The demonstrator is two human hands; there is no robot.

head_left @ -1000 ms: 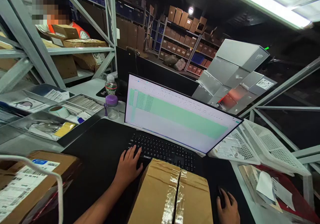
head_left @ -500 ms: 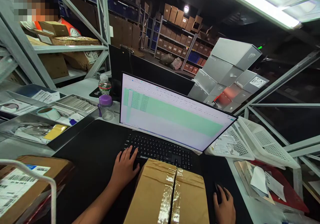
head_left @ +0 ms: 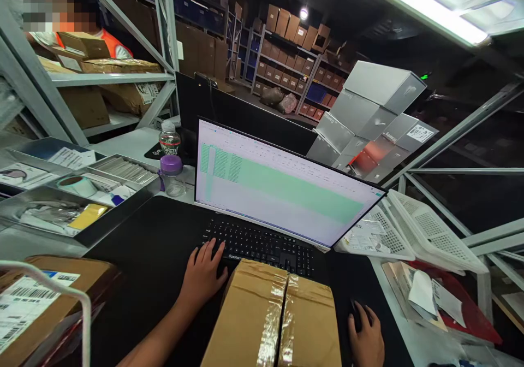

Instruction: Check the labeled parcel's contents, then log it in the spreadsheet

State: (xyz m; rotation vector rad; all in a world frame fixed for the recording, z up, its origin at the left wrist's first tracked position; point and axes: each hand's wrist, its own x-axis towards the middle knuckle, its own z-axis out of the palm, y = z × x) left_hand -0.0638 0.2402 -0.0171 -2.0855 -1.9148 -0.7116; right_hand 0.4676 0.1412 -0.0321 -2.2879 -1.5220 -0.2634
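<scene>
My left hand point(head_left: 203, 277) lies with its fingers spread on the left end of the black keyboard point(head_left: 254, 244). My right hand point(head_left: 367, 337) is wrapped over a dark computer mouse point(head_left: 357, 319) at the right of the black desk mat point(head_left: 151, 258). Between my arms sits a brown cardboard box point(head_left: 249, 318) with clear tape along its middle seam, its far edge overlapping the front of the keyboard. Behind the keyboard stands a monitor point(head_left: 278, 187) showing a spreadsheet with a green area.
At left are a metal organizer point(head_left: 98, 214), a purple-capped jar point(head_left: 172, 176), a bottle point(head_left: 169, 137) and a labelled parcel point(head_left: 45, 301). White baskets point(head_left: 434, 230) and a red tray point(head_left: 478, 318) lie at right. Grey boxes point(head_left: 376, 88) stack behind. A person point(head_left: 114, 45) is beyond the shelf.
The view has shifted very slightly. Both hands keep their places on the keyboard and the mouse, and the cardboard box has not visibly moved.
</scene>
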